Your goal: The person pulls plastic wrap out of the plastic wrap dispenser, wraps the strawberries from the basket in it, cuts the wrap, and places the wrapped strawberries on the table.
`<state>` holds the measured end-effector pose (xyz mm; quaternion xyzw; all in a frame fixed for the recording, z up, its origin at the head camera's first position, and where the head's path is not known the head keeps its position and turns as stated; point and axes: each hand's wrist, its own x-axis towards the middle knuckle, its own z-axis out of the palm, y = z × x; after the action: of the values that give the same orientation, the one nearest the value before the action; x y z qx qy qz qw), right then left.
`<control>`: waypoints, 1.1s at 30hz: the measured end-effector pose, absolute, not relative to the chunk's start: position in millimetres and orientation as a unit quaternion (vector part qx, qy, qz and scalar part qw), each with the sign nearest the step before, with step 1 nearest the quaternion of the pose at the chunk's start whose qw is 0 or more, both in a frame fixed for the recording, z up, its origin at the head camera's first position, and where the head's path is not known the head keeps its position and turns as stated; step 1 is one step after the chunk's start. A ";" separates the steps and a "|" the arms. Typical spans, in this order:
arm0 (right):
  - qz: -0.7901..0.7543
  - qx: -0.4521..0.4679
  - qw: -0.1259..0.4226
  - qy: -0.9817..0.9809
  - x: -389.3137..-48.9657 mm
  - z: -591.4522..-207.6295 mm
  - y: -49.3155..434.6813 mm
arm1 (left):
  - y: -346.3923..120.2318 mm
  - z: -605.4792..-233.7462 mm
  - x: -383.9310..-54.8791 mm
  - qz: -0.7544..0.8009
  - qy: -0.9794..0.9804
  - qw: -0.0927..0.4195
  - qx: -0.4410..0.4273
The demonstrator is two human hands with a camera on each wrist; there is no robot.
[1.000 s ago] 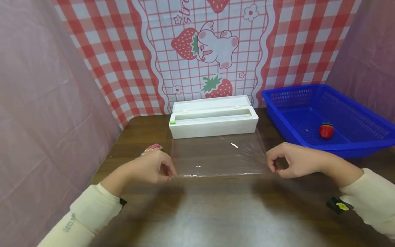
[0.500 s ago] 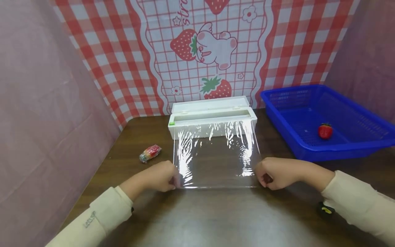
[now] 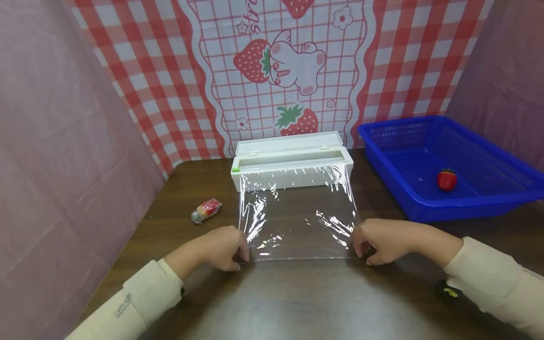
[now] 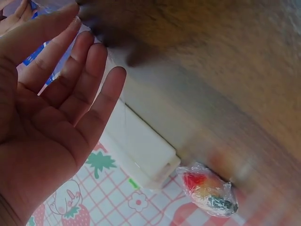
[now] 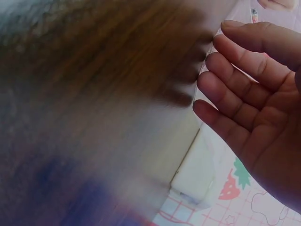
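A clear sheet of cling film (image 3: 297,222) runs from a white cling film dispenser box (image 3: 293,177), whose lid is raised, down onto the brown table. My left hand (image 3: 223,246) is at the sheet's near left corner, fingertips low at the film's edge, thumb slightly apart from the index finger. At the near right corner, my right hand (image 3: 382,241) touches the film's side edge with bent fingers, its thumb also a little apart. In the wrist views the fingers of the left hand (image 4: 61,89) and right hand (image 5: 254,89) are loosely bent.
Left of the film lies a small film-wrapped bundle (image 3: 206,210), red, yellow and dark green. A blue plastic basket (image 3: 408,189) holding a red strawberry (image 3: 447,180) stands at the right. A checked strawberry-print cloth (image 3: 170,71) hangs behind the table.
Both hands first drew the film toward me and lowered it. Over the last half second it has slackened slightly, and each thumb has parted from its index finger.
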<state>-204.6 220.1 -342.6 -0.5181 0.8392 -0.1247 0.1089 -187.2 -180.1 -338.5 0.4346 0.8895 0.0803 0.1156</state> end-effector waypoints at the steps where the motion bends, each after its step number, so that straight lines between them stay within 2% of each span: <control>1: -0.124 -0.519 0.109 0.839 -204.2 -342.3 220.2 | -179.8 -338.8 -187.2 0.083 0.890 0.118 0.433; 7: -0.117 -0.541 0.083 0.829 -201.4 -335.8 220.7 | -177.7 -339.3 -188.6 0.115 0.881 0.115 0.445; 15: -0.130 -0.559 0.035 0.818 -189.1 -315.8 224.6 | -164.7 -333.5 -188.6 0.143 0.860 0.045 0.488; 22: -0.135 -0.538 0.018 0.832 -188.8 -275.0 236.4 | -149.7 -322.6 -188.1 0.144 0.860 -0.020 0.489; 26: -0.119 -0.484 0.035 0.866 -199.0 -245.4 252.0 | -144.1 -319.9 -187.2 0.131 0.860 -0.041 0.491; 33: -0.089 -0.320 0.128 0.934 -233.4 -201.9 285.3 | -141.1 -319.4 -183.6 0.126 0.867 -0.045 0.479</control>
<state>-233.4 285.3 -201.9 -0.3200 0.9345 -0.0892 0.1279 -183.6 -141.1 -319.4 0.4793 0.8674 0.1261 -0.0448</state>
